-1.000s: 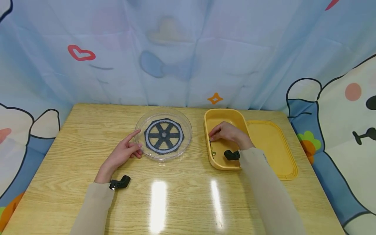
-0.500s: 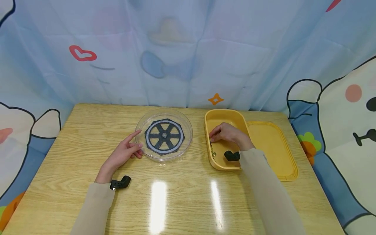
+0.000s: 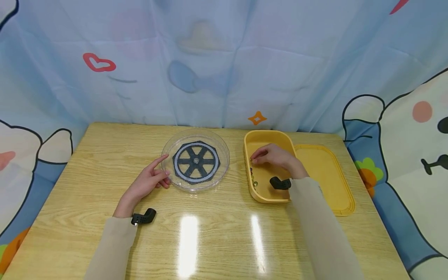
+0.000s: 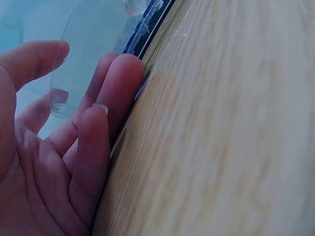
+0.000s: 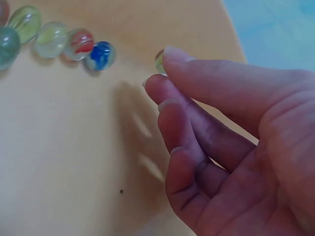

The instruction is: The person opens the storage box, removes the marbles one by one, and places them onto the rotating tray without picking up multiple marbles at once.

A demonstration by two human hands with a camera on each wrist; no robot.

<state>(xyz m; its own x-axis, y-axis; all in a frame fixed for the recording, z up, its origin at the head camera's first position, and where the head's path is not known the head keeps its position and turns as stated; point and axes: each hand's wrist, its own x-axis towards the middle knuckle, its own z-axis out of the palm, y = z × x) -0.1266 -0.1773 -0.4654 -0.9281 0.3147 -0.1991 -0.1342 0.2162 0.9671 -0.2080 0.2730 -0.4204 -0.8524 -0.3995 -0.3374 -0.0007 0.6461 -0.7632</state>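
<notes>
The right hand [image 3: 272, 155] has shifted, its pinched glass marble [image 5: 159, 63] now singled out; the relaxed left hand [image 3: 148, 181] touches a clear dish [image 3: 224, 163].

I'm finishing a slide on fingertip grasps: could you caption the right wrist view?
A right hand pinches one glass marble in the yellow bin, with other marbles lying nearby.
</notes>
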